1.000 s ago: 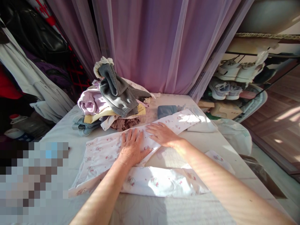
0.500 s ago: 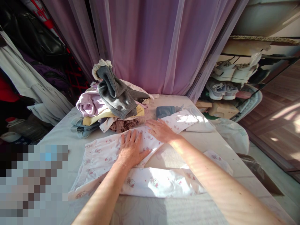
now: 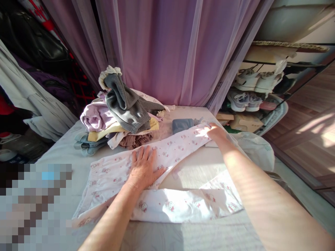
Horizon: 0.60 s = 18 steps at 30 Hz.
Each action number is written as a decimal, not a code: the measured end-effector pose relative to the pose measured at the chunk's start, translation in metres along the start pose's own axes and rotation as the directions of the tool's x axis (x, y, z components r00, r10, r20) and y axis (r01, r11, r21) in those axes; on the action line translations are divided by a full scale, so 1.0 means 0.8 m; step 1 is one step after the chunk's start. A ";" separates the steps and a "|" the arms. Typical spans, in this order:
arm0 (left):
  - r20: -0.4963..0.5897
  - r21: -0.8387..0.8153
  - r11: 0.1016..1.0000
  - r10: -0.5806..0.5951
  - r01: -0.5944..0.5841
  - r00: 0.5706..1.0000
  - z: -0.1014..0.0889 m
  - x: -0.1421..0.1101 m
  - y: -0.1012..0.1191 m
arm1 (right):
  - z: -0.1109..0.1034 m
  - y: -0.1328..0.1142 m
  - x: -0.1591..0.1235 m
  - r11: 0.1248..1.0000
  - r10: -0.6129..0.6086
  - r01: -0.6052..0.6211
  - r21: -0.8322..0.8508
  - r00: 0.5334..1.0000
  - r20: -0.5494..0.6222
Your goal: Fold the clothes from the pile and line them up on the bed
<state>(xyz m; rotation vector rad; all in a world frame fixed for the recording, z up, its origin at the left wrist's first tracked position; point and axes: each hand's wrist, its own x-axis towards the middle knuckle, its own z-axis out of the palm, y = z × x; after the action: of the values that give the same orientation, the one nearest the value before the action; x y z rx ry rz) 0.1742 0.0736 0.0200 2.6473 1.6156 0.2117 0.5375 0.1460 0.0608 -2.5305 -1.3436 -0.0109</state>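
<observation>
White printed pyjama trousers (image 3: 112,174) lie spread on the table (image 3: 209,237), one leg running to the far right, the other along the near edge. My left hand (image 3: 142,167) lies flat and open on the trousers near the crotch. My right hand (image 3: 214,130) has reached the far leg's hem at the right; its fingers rest on the cuff, and whether they pinch it I cannot tell.
A heap of clothes (image 3: 117,115), topped by a grey knit garment, stands at the back left. A folded blue-grey item (image 3: 183,124) lies behind the far leg. Purple curtains (image 3: 170,52) hang behind. Shoes on a rack (image 3: 251,90) stand right.
My right hand has slid along the far trouser leg from its middle to the hem at the right. My left hand has stayed pressed in place.
</observation>
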 end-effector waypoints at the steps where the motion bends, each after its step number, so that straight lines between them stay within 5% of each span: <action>1: -0.004 0.005 1.000 0.001 -0.001 1.000 0.000 0.000 0.000 | 0.000 0.002 0.007 1.000 0.009 -0.009 -0.001 1.000 0.015; 6: -0.032 0.015 1.000 0.016 -0.016 0.999 0.001 0.000 -0.001 | -0.008 -0.001 0.023 0.999 -0.022 0.019 0.044 0.998 0.056; 11: -0.019 -0.007 1.000 0.016 -0.016 1.000 0.001 0.000 -0.001 | -0.026 -0.010 0.019 0.997 0.050 -0.036 0.071 0.977 -0.209; 18: -0.043 0.000 1.000 0.008 -0.008 0.999 0.005 0.000 -0.001 | -0.014 -0.001 0.011 0.995 0.090 -0.087 0.042 0.994 -0.064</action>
<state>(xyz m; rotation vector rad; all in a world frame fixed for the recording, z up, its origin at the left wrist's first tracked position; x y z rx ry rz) 0.1738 0.0738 0.0159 2.6676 1.6170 0.2703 0.5437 0.1509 0.0733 -2.5311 -1.1946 -0.0499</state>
